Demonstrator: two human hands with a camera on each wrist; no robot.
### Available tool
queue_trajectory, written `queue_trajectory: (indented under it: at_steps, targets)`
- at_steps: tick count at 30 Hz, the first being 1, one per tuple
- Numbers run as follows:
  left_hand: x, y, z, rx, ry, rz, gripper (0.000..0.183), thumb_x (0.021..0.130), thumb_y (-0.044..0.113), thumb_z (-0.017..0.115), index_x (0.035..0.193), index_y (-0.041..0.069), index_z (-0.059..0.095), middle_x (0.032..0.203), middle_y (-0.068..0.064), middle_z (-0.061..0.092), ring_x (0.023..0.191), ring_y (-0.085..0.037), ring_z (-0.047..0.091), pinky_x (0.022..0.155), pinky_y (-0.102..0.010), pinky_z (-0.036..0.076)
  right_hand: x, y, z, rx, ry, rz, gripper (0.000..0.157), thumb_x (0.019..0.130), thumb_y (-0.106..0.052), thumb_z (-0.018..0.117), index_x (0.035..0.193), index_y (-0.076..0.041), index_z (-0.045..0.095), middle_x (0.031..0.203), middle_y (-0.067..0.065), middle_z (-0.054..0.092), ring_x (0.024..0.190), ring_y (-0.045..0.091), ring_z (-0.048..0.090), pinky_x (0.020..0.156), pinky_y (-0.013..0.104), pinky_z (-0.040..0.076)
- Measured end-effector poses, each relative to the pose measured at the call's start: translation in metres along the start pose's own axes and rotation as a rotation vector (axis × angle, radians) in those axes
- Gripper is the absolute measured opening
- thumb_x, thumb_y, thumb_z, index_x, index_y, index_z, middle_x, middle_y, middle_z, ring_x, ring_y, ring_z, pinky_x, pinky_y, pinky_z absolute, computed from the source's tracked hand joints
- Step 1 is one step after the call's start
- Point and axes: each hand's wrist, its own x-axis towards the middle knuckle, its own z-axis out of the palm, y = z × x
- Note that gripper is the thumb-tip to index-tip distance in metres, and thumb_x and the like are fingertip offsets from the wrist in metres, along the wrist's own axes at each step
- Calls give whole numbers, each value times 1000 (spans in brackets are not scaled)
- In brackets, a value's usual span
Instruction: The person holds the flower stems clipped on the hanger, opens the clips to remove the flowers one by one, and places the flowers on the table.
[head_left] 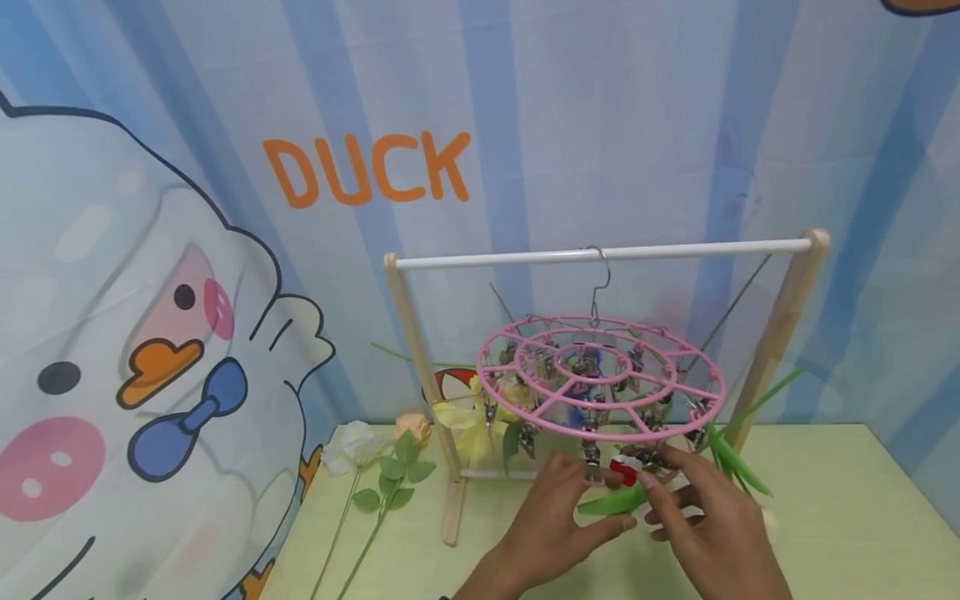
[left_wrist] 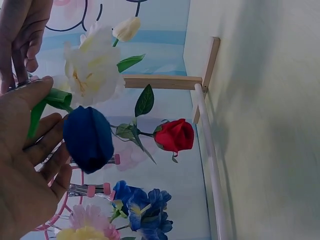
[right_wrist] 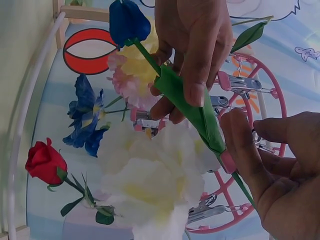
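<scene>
A blue tulip point(right_wrist: 129, 22) with a green leaf point(right_wrist: 182, 102) hangs bloom down below the pink round clip hanger point(head_left: 600, 433). The pink tip of a metal clip point(right_wrist: 228, 162) is at its stem. My right hand point(head_left: 716, 525) pinches this clip between thumb and fingers, just under the ring's front edge. My left hand point(head_left: 551, 517) is around the tulip's leaf, thumb and fingers apart with a gap showing in the head view. In the left wrist view its loose fingers lie behind the blue bloom point(left_wrist: 89, 140).
The hanger hooks on a white bar point(head_left: 495, 258) between wooden posts. Other clips hold flowers, among them a red rose point(left_wrist: 175, 136), blue flowers point(left_wrist: 150, 212) and a large white flower point(left_wrist: 92, 70). A white flower point(head_left: 352, 446) and a peach rose point(head_left: 412, 429) lie on the table's left.
</scene>
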Motion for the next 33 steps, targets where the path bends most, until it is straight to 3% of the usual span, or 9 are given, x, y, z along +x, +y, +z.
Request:
queue_trajectory:
  at_steps: [12, 23, 33]
  targets:
    - [-9, -5, -7, -172, 45, -29, 32, 101, 46, 72, 128, 30, 73, 122, 18, 70, 109, -1, 50, 96, -27, 46, 1, -10, 4, 24, -24, 3, 42, 107, -25, 67, 143, -4, 62, 110, 14, 72, 65, 3, 71, 54, 18, 57]
    - [-12, -6, -12, -290, 89, -61, 25, 99, 38, 76, 121, 26, 77, 116, 11, 73, 107, -2, 54, 93, -26, 48, 4, -17, 9, 28, -82, 74, 41, 108, -30, 65, 141, -7, 62, 95, 9, 76, 62, 2, 70, 55, 18, 57]
    - [-16, -6, -12, -395, 131, -137, 23, 97, 33, 80, 117, 22, 81, 111, 5, 73, 104, -4, 58, 94, -26, 50, 4, -17, 11, 59, -70, 1, 30, 109, -25, 64, 134, -9, 63, 88, 5, 76, 61, 2, 70, 55, 19, 57]
